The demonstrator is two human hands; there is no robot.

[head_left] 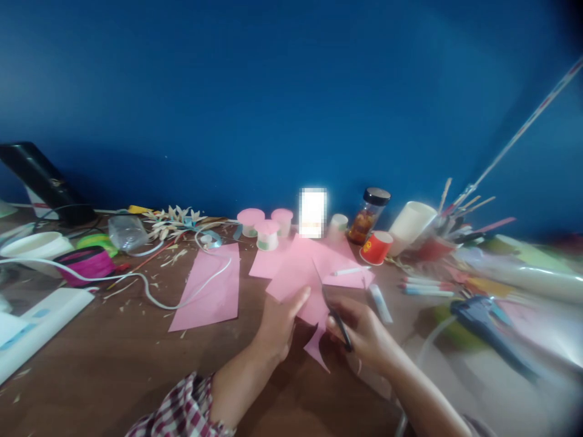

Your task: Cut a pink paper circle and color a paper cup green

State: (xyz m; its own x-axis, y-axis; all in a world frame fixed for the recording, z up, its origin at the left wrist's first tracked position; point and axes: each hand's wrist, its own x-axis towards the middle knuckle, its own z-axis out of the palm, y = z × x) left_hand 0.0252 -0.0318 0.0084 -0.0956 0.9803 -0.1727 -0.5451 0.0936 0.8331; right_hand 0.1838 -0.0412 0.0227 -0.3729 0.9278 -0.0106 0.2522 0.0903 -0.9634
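Observation:
My left hand (279, 325) pinches a sheet of pink paper (298, 282) and holds it up over the brown table (113, 358). My right hand (364, 334) grips a pair of scissors (331, 303), whose blades cut into the sheet beside my left thumb. A cut strip of the pink paper hangs down between my hands. More pink sheets (319, 255) lie flat just behind, with a white pen (350, 271) resting on them.
A separate pink sheet (210, 288) lies to the left under a white cable (150, 291). Small pink-lidded cups (266, 230), a jar (368, 215), a red cup (376, 247), a glue stick (380, 303), markers (426, 286) and a blue glue gun (487, 321) crowd the back and right.

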